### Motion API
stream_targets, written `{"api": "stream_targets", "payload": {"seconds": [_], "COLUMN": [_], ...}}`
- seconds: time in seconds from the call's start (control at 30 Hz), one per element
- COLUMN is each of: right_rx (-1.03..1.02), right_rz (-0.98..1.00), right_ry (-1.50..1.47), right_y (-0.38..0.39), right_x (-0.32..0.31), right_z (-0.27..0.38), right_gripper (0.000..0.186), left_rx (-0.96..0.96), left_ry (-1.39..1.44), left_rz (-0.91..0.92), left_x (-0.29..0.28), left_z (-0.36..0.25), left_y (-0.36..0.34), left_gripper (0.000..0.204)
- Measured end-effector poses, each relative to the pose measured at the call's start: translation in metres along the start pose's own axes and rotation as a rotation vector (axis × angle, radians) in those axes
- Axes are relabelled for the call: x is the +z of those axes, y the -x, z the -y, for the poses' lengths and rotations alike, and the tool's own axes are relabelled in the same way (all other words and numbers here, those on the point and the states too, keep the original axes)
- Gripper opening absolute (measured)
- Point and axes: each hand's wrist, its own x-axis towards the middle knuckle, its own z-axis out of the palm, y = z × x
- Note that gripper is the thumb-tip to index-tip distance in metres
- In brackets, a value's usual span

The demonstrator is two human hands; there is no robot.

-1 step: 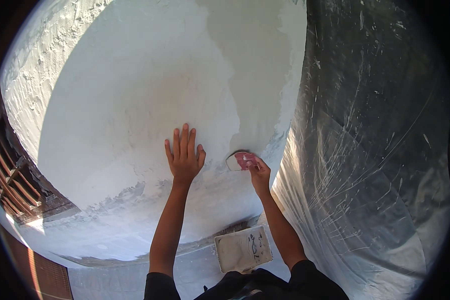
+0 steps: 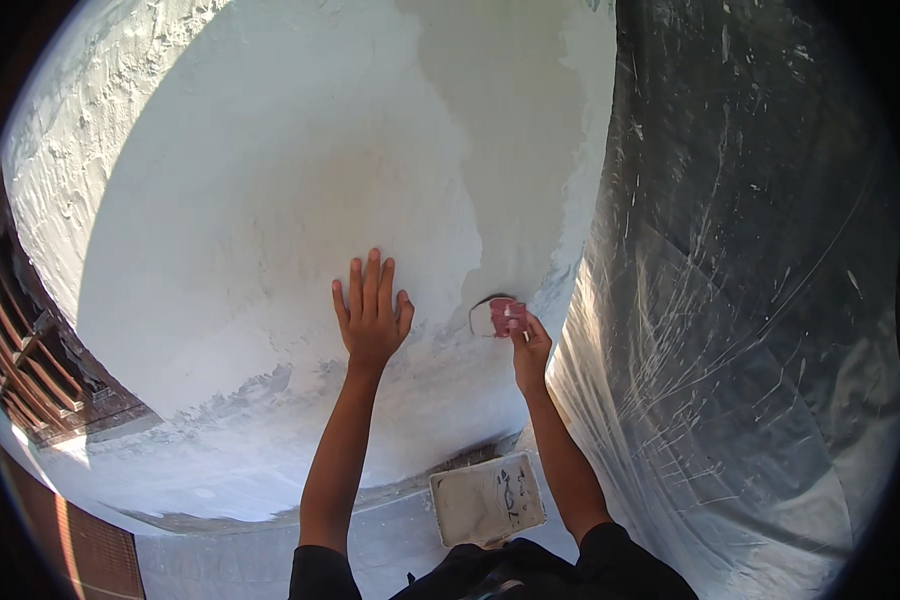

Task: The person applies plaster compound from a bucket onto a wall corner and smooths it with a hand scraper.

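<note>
My left hand (image 2: 372, 325) rests with its fingers spread on the pale plastered wall (image 2: 250, 190). To the right, my right hand (image 2: 533, 352) grips a small putty scraper (image 2: 508, 317) by its reddish part, the thumb on the near face. A dark curved edge and a whitish area show on the scraper's left side, lying against or very close to the wall. Above it runs a darker grey, damp-looking band of plaster (image 2: 515, 150) with ragged borders. Rougher, patchy plaster crosses the wall below both hands.
Below, near my body, stands a rectangular tray (image 2: 438, 510) holding greyish putty. Plaster-spattered plastic sheeting (image 2: 710, 400) hangs along the right side. Brown slatted woodwork (image 2: 30, 350) sits at the left. Sunlit rough plaster (image 2: 80, 160) lies at the upper left.
My right hand and the scraper have shifted slightly to the right, and the scraper has turned a little. My left hand stays nearly where it was.
</note>
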Motion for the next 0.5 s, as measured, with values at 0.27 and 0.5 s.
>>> {"api": "stream_targets", "payload": {"seconds": [0.27, 0.5], "right_rx": [0.093, 0.073], "right_rz": [0.019, -0.345], "right_ry": [-0.194, -0.365], "right_y": [0.015, 0.006], "right_x": [0.0, -0.012], "right_z": [0.001, -0.005], "right_gripper": [0.023, 0.02], "left_rx": [-0.034, -0.01], "left_ry": [-0.014, 0.016], "left_rz": [-0.002, -0.008], "left_x": [0.001, 0.001], "left_z": [-0.004, -0.004], "left_y": [0.0, 0.0], "left_gripper": [0.044, 0.045]}}
